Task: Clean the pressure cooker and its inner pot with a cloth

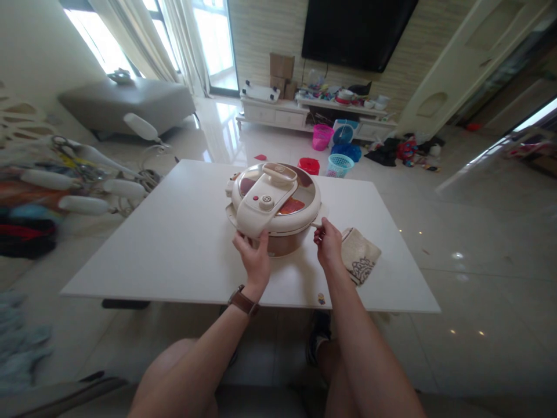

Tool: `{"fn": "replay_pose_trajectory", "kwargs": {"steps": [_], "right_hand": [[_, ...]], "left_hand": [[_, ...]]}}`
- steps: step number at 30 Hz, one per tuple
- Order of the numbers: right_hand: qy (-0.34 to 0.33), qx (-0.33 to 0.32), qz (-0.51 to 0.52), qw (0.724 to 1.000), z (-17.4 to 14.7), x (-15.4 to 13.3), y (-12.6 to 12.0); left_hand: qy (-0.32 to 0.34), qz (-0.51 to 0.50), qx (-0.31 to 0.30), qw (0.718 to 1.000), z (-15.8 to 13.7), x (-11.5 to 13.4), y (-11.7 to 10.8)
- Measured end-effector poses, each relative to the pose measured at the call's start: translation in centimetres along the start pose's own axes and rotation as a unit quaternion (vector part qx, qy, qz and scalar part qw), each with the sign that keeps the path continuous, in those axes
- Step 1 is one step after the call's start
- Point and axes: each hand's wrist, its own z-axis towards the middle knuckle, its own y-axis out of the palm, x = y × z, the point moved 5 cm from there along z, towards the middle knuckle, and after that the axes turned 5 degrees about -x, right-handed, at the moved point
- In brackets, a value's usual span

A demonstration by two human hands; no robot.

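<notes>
A cream and brown pressure cooker stands on the white table. Its round lid is seated on the pot and has a clear window, a valve knob, a red button and a raised grip. My left hand grips the cooker's long front handle, thumb on the near side and the other fingers partly hidden beneath. On the right side, my right hand is closed around the small side handle. Just right of that hand lies a folded beige cloth with a dark pattern.
A small cartoon sticker is on the table's near edge. Beyond the table are a red stool, a light blue basket and a pink basket. A lamp with white shades stands at the left.
</notes>
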Motion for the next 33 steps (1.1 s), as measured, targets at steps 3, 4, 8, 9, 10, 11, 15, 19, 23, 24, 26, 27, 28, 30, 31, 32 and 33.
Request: {"fn": "replay_pose_trajectory", "kwargs": {"steps": [3,4,8,9,10,11,15,19,23,24,26,27,28,30,31,32,33], "right_hand": [[0.017,0.004,0.037,0.999,-0.1,0.1,0.2],[0.023,0.006,0.048,0.999,-0.1,0.1,0.3],[0.019,0.023,0.063,0.998,-0.5,0.1,0.5],[0.013,0.029,0.06,0.998,-0.7,0.1,0.5],[0.006,0.035,0.056,0.998,-1.0,0.1,0.6],[0.0,0.041,0.053,0.998,-1.3,0.1,0.6],[0.003,0.073,0.069,0.995,-3.0,0.3,0.2],[0.008,0.098,0.078,0.992,-4.9,0.6,-1.0],[-0.033,0.117,0.074,0.99,-6.5,1.1,-1.7],[-0.045,0.119,0.072,0.989,-6.9,1.3,-1.6],[-0.064,0.112,0.059,0.99,-7.6,1.9,-1.1],[-0.068,0.103,0.051,0.991,-7.9,2.2,-0.7],[-0.067,0.091,0.043,0.993,-8.1,2.5,-0.2],[-0.056,0.064,0.033,0.996,-8.4,3.2,0.5],[-0.051,0.049,0.031,0.997,-8.4,3.5,0.8],[-0.047,0.036,0.029,0.998,-8.4,3.7,1.1],[-0.046,0.025,0.027,0.998,-8.4,3.9,1.2]], "left_hand": [[0.004,-0.006,0.012,1.0,-0.1,0.0,0.1],[0.005,-0.004,0.013,1.0,-0.1,-0.1,0.1],[0.014,0.043,0.006,0.999,0.3,-0.4,-0.2],[0.018,0.061,0.004,0.998,0.5,-0.4,-0.4],[0.021,0.078,0.004,0.997,0.7,-0.4,-0.6],[0.021,0.092,0.003,0.995,1.0,-0.5,-0.8],[0.014,0.112,-0.023,0.993,2.4,-0.5,-1.2],[0.005,0.091,-0.075,0.993,3.6,-0.6,-0.5],[-0.01,0.054,-0.147,0.988,5.2,-0.9,0.8],[-0.019,0.039,-0.168,0.985,5.6,-1.0,1.1],[-0.041,0.01,-0.18,0.983,6.5,-1.3,1.5],[-0.052,-0.001,-0.164,0.985,6.9,-1.5,1.4],[-0.063,-0.01,-0.135,0.989,7.2,-1.7,1.3],[-0.08,-0.02,-0.067,0.994,7.1,-2.2,1.0],[-0.082,-0.023,-0.041,0.995,6.8,-2.3,1.0],[-0.079,-0.023,-0.024,0.996,6.4,-2.4,1.1],[-0.068,-0.022,-0.016,0.997,5.8,-2.3,1.3]]}}
